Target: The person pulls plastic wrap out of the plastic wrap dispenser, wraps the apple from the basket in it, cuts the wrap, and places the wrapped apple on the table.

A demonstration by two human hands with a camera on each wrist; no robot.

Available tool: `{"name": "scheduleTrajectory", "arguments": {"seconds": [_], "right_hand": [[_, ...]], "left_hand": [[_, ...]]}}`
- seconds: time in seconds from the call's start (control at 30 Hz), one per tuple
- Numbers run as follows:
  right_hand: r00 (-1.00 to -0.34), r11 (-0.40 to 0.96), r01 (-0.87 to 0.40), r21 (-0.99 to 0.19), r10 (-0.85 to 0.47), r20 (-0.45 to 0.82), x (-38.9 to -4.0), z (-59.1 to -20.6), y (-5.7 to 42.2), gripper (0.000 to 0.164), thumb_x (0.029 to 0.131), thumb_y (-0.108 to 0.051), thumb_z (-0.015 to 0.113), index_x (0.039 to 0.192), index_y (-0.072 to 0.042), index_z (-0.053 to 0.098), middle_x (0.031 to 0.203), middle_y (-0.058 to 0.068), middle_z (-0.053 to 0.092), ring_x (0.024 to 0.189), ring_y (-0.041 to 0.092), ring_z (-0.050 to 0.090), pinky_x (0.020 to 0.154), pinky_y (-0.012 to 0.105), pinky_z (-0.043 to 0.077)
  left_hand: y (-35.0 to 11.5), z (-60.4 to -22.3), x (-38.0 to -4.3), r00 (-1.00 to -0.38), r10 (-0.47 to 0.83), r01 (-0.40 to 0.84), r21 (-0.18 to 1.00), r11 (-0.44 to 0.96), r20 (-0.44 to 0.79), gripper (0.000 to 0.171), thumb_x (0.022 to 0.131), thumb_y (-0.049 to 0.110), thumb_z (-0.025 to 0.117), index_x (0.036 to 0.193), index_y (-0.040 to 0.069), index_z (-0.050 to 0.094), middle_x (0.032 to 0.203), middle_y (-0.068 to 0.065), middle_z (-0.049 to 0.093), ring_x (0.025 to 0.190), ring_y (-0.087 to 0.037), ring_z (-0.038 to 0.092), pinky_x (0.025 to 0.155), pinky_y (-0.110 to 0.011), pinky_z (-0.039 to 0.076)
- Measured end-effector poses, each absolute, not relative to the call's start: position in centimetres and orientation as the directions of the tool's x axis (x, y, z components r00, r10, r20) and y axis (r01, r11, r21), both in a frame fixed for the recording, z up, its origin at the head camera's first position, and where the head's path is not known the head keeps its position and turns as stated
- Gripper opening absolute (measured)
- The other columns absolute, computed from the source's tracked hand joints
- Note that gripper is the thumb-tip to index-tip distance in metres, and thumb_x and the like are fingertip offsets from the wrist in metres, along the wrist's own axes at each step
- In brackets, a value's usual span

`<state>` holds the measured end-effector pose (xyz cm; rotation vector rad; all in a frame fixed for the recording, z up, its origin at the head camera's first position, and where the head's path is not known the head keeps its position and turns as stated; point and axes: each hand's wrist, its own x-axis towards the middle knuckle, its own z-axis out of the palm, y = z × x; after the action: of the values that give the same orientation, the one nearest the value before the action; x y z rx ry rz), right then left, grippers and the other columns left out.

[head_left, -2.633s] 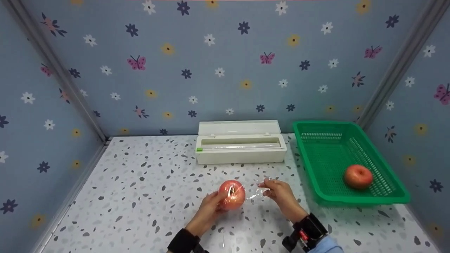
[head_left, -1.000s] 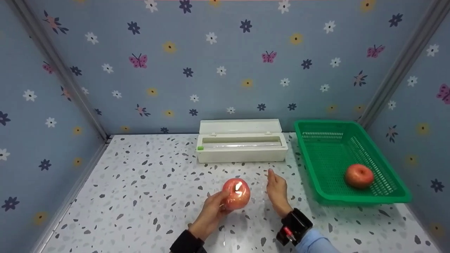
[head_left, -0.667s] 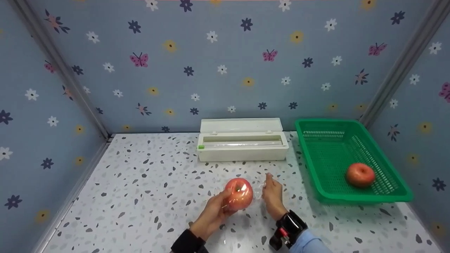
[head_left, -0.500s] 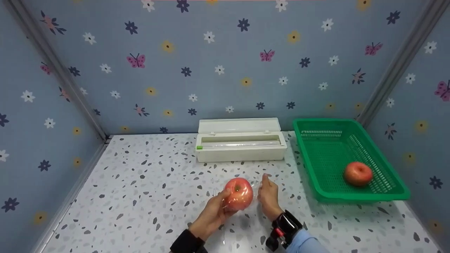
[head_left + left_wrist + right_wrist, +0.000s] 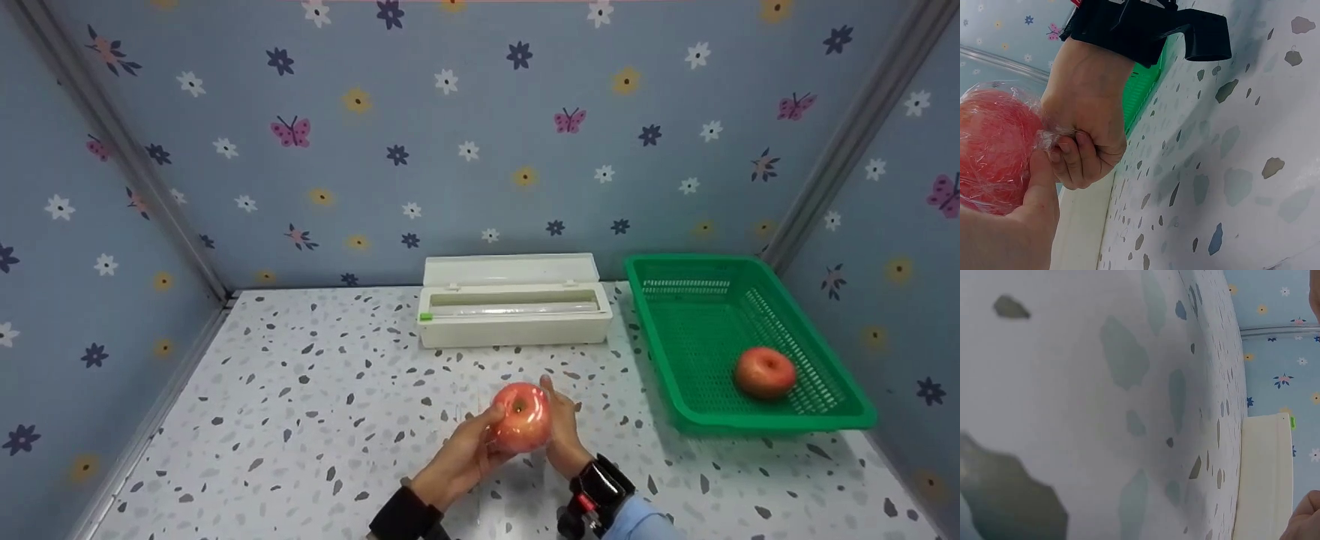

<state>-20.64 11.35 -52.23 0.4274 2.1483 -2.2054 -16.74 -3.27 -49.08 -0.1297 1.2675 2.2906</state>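
A red apple (image 5: 519,420) wrapped in clear cling film is held above the table by my left hand (image 5: 463,459), thumb on its near left side. The stem end faces up in the head view. On the apple's right side, my right hand (image 5: 562,435) is close against it. The left wrist view shows the right fingers (image 5: 1075,160) curled, pinching a gathered twist of cling film (image 5: 1047,138) at the wrapped apple (image 5: 991,146). Only a sliver of a hand (image 5: 1304,520) appears at the right edge of the right wrist view.
Behind the hands stands a white cling film dispenser (image 5: 517,334), lid up, with a film roll (image 5: 517,308) inside. To the right is a green plastic basket (image 5: 660,360) holding another apple (image 5: 765,373). Patterned panels (image 5: 480,135) wall in the speckled table (image 5: 300,420).
My right hand has drawn in leftward from out beside the apple until close against it, the loose film with it. My left hand has shifted slightly right with the apple, which has turned.
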Motion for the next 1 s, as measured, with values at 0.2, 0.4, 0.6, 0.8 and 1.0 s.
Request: {"name": "scheduleTrajectory", "arguments": {"seconds": [0.2,0.4,0.6,0.8,1.0], "right_hand": [[-0.971,0.031,0.238,-0.971,0.038,-0.236,-21.0,-52.1,12.6,0.077,0.089,-0.065,0.020,0.106,-0.003,0.063,0.094,0.008,0.067,0.091,0.018,0.060,0.086,0.032,0.045],[-0.948,-0.100,0.313,-0.944,0.026,-0.317,-21.2,-51.9,13.5,0.065,0.093,-0.051,0.038,0.126,0.005,0.046,0.116,0.019,0.058,0.102,0.023,0.058,0.090,0.036,0.047],[-0.958,-0.148,0.266,-0.953,0.068,-0.278,-20.0,-51.6,12.9,0.040,0.094,-0.026,0.048,0.120,0.004,0.054,0.114,0.014,0.061,0.103,0.019,0.058,0.093,0.033,0.048],[-0.947,-0.176,0.311,-0.934,0.030,-0.321,-19.2,-51.5,12.3,0.041,0.094,-0.030,0.045,0.125,-0.003,0.053,0.125,0.013,0.055,0.114,0.022,0.052,0.098,0.036,0.044],[-0.930,-0.262,0.335,-0.905,0.062,-0.362,-18.9,-51.2,12.0,0.036,0.095,-0.025,0.044,0.120,-0.001,0.055,0.108,0.006,0.059,0.092,0.013,0.054,0.078,0.023,0.047]], "left_hand": [[-3.3,-48.8,-16.9,-0.883,0.372,-0.425,0.822,-0.379,-0.285,0.069,0.084,0.036,0.061,0.136,-0.002,0.036,0.130,-0.019,0.044,0.105,-0.021,0.055,0.093,-0.031,0.048],[-3.6,-48.9,-17.2,-0.914,0.271,-0.384,0.862,-0.332,-0.302,0.069,0.085,0.036,0.060,0.135,-0.004,0.036,0.130,-0.018,0.043,0.103,-0.018,0.053,0.091,-0.028,0.047],[-3.3,-49.3,-17.1,-0.924,0.214,-0.370,0.878,-0.303,-0.315,0.075,0.085,0.038,0.061,0.135,-0.008,0.030,0.132,-0.021,0.042,0.112,-0.022,0.049,0.099,-0.035,0.043],[-2.7,-49.5,-17.0,-0.919,0.173,-0.391,0.868,-0.306,-0.353,0.083,0.084,0.038,0.063,0.136,-0.007,0.016,0.136,-0.028,0.028,0.123,-0.035,0.039,0.102,-0.042,0.040],[-2.6,-49.7,-17.0,-0.933,0.198,-0.344,0.909,-0.237,-0.301,0.077,0.088,0.035,0.059,0.137,-0.008,0.018,0.138,-0.029,0.030,0.127,-0.037,0.037,0.104,-0.042,0.037]]}}
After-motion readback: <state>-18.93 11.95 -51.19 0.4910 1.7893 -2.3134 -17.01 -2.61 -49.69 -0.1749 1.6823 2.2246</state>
